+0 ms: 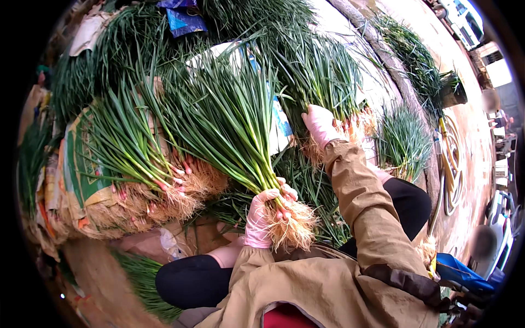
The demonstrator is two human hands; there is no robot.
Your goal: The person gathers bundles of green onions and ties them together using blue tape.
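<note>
A bunch of spring onions (249, 153), long green leaves fanned out and pale hairy roots hanging, is gripped just above its pinkish bulbs by my left hand (262, 218) in a pink glove. The leaf tips point away from me. My right hand (320, 124), also gloved in pink, reaches forward to a pile of spring onions (328, 82) at the right. Its fingers are curled in against the leaves beside the roots; what lies in them is hidden. Left of the held bunch, more spring onions (145, 164) lie with their bulbs and roots toward me.
Printed sacking (82, 169) lies under the left pile. Further heaps of greens (128, 49) spread along the far side, with a blue packet (185, 22) on top. At right are another bundle (404, 142), a log-like edge (377, 49), a coiled hose (451, 164) and parked vehicles (465, 22).
</note>
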